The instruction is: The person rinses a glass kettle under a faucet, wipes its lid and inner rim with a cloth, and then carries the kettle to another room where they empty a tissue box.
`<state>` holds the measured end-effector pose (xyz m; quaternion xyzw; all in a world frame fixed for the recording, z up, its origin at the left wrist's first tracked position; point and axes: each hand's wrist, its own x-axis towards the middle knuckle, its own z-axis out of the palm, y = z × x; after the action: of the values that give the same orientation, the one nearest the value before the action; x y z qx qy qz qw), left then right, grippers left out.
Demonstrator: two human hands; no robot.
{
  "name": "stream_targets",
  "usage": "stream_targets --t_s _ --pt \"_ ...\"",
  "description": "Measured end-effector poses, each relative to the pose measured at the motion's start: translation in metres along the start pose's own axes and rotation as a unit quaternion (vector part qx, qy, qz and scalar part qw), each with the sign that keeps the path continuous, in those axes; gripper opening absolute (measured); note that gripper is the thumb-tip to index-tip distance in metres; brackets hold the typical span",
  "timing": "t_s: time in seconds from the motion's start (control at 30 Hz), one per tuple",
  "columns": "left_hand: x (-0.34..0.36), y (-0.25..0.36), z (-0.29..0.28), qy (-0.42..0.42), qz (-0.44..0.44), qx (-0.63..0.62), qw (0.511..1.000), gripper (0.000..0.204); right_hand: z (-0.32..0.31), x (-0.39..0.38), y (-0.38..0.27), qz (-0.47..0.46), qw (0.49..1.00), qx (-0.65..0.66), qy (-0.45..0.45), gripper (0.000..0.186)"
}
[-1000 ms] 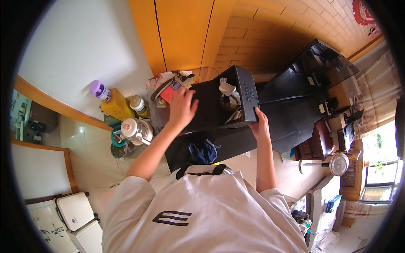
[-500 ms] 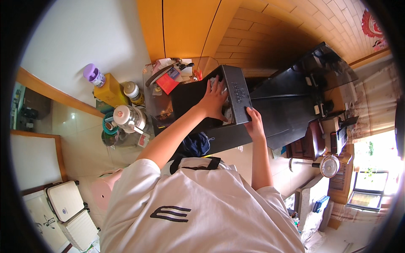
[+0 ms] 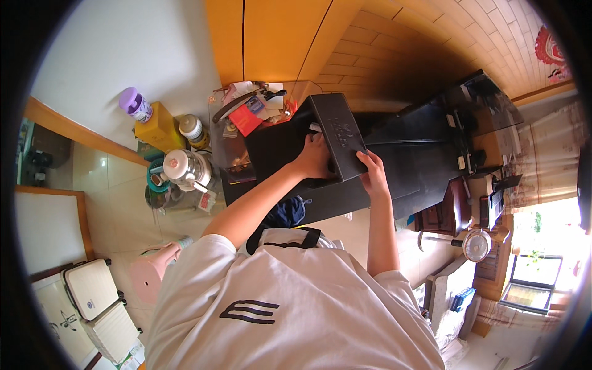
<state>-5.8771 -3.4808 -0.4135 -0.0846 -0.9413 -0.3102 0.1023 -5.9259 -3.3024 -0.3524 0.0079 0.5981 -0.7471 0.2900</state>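
A black box (image 3: 341, 132) with raised lettering on its face stands tilted on its side over the black table top. Its open side is turned toward the left. My left hand (image 3: 313, 159) reaches into that opening, and its fingertips are hidden inside. Something small and pale (image 3: 315, 127) shows in the box just above that hand; I cannot make out its kind. My right hand (image 3: 374, 175) grips the box at its lower right edge, thumb on the lettered face. A dark blue cloth bag (image 3: 287, 211) lies below the box, close to my left forearm.
The black table (image 3: 407, 163) stretches right toward a dark glass panel (image 3: 475, 102). At upper left lie papers and a red packet (image 3: 246, 121). A glass kettle (image 3: 185, 168), a jar (image 3: 192, 129) and a yellow box (image 3: 159, 128) stand left. A pink stool (image 3: 151, 274) is on the floor.
My left hand, spread across the opening before, has gone deeper into the box and its fingers have dropped from sight. The box has turned slightly, showing more of its lettered face.
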Motion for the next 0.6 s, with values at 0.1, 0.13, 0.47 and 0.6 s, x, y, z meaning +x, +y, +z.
stream_targets --t_s 0.1,0.13,0.47,0.6 --pt "0.0 0.003 -0.002 0.053 0.003 -0.054 0.997 0.071 -0.007 0.003 0.0 0.014 1.0 0.003 -0.002 0.027" --pt "0.001 0.003 -0.003 0.075 0.005 -0.072 0.995 0.063 -0.006 0.002 0.0 0.011 1.0 -0.002 0.023 0.027" --pt "-0.021 -0.01 -0.033 0.078 0.084 0.01 0.993 0.023 0.007 -0.001 -0.006 0.011 0.999 -0.01 0.038 0.028" --pt "-0.027 -0.011 -0.049 0.169 -0.021 -0.079 0.982 0.022 -0.012 0.008 0.005 0.009 0.999 0.017 0.045 0.029"
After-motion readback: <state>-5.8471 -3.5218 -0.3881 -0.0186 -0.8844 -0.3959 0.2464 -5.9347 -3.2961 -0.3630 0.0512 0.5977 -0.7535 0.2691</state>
